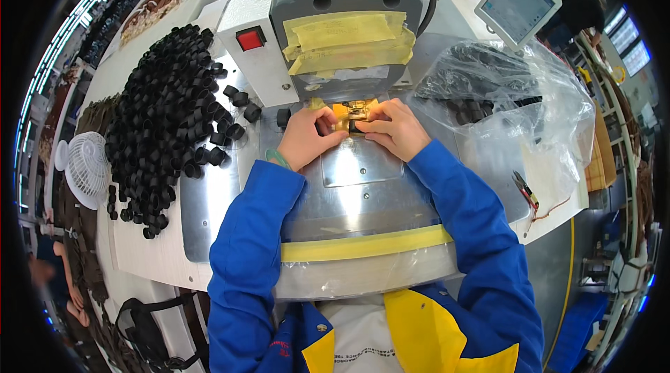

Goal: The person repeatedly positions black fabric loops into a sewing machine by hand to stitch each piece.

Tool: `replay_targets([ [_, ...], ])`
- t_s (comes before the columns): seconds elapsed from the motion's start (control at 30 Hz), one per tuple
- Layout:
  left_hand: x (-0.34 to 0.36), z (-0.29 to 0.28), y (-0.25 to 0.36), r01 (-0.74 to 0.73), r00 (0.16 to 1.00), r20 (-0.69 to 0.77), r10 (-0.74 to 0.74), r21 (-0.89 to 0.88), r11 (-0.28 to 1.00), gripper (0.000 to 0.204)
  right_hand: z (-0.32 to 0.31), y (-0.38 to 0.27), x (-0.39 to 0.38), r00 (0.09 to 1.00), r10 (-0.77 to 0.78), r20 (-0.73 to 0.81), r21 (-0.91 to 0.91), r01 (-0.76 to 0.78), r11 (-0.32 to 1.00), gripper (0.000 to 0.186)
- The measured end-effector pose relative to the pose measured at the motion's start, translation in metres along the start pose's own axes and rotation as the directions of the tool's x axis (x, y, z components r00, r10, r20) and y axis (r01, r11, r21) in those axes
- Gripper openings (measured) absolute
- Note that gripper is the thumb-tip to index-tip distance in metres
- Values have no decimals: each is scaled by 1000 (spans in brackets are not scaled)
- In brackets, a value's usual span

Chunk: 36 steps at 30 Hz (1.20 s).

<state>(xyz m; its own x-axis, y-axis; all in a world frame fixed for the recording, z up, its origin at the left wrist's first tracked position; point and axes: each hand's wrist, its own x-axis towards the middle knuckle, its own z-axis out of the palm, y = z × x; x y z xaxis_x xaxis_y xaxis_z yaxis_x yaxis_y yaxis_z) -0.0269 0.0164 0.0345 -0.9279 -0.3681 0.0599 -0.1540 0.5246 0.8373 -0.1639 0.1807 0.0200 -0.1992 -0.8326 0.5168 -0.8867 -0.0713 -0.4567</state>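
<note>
Both hands meet at a small brass-coloured fixture point(354, 108) under the head of a grey and white bench machine point(342, 17). My left hand point(307, 138) is closed at the fixture's left side, thumb and fingertips pressed together; what they hold is hidden. From the right, my right hand point(398, 129) pinches at a small black piece point(360, 124) at the fixture's front, its shape mostly covered by the fingers. A single black ring point(283, 117) rests on the metal plate just left of my left hand.
A large heap of black rings point(157, 122) covers the table's left side, with a white fan point(86, 169) beside it. To the right lie a clear plastic bag point(516, 94) with black parts and cutters point(525, 190). A screen point(518, 4) stands behind. Another person's arm point(70, 282) shows far left.
</note>
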Motion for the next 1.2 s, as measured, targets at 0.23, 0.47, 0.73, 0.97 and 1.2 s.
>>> replay_targets([
  [0.23, 18, 21, -7, 71, 990, -119, -75, -39, 997, 30, 7, 14, 14, 999, 33, -16, -144, -35, 989, 19],
  [0.47, 24, 28, -8, 115, 974, -185, -133, -107, 988, 23, 4, 11, 17, 918, 395, -8, 168, -389, 906, 19],
  [0.73, 24, 28, -7, 123, 967, -200, -155, -164, 979, 23, 9, 10, 18, 898, 435, -62, 124, -425, 896, 23],
  [0.97, 25, 27, -11, 88, 972, -205, -117, -146, 985, 23, 9, 10, 17, 911, 403, -89, 134, -390, 911, 22],
  [1.2, 26, 27, -12, 100, 969, -209, -129, -144, 984, 27, 9, 9, 19, 907, 415, -70, 129, -404, 905, 21],
])
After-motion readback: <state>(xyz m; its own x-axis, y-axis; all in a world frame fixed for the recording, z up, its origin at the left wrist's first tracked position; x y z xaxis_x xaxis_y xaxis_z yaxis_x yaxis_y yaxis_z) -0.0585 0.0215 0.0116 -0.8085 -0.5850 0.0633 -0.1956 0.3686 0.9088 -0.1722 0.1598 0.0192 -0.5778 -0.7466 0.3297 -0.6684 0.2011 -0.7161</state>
